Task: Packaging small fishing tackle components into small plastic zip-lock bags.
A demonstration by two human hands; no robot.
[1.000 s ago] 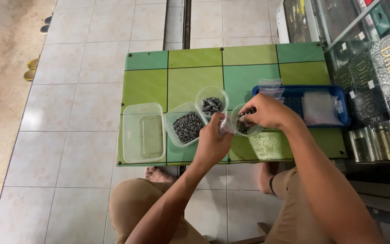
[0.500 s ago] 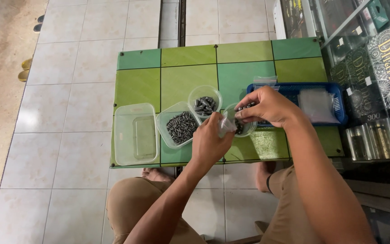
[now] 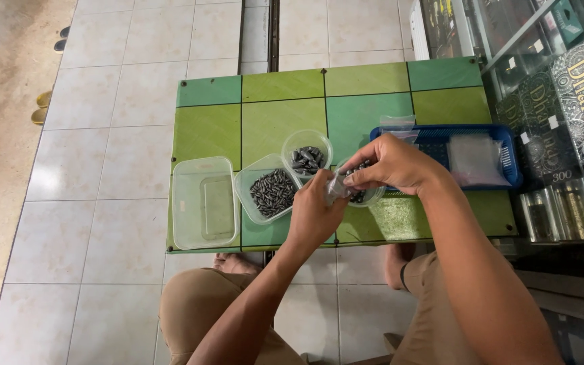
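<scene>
Your left hand [image 3: 315, 213] pinches an open bag [image 3: 338, 184]; right hand [image 3: 390, 164] feeds pellets in. Tubs [image 3: 270, 195] remain mostly full.

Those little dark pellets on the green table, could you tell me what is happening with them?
A seated person's left hand holds a small clear plastic bag open, while the right hand brings small dark metal pellets to its mouth, above a round clear tub. Two more pellet-filled tubs stand beside it.
</scene>
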